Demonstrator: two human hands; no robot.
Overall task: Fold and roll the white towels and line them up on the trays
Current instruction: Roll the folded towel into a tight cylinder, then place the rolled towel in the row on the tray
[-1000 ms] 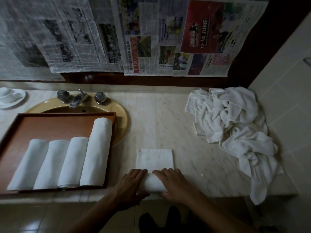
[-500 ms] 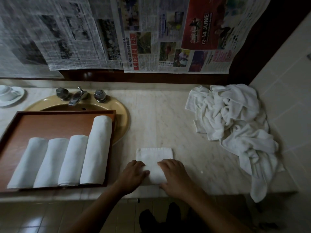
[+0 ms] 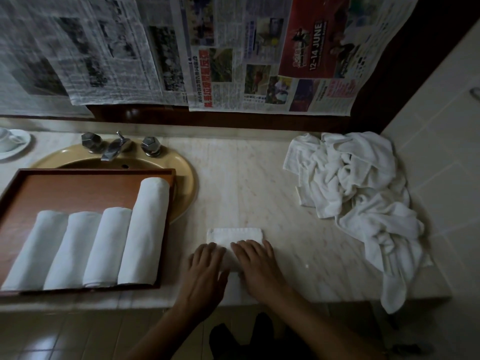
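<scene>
Rolling step, likely near finish: folded towel (image 3: pixel 235 235) at worktop (image 3: pixel 246 183) front edge, right of tray (image 3: pixel 91 172). Left hand (image 3: pixel 207 266), right hand (image 3: pixel 255 263) flat, fingers spread, pressing roll. Next: even forward push over short flap.

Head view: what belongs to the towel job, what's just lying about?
Job: folded white towel, left hand, right hand, four rolled white towels, brown wooden tray, loose white towel heap.
Idle: white cup and saucer, chrome tap, yellow basin, newspaper sheets.
</scene>
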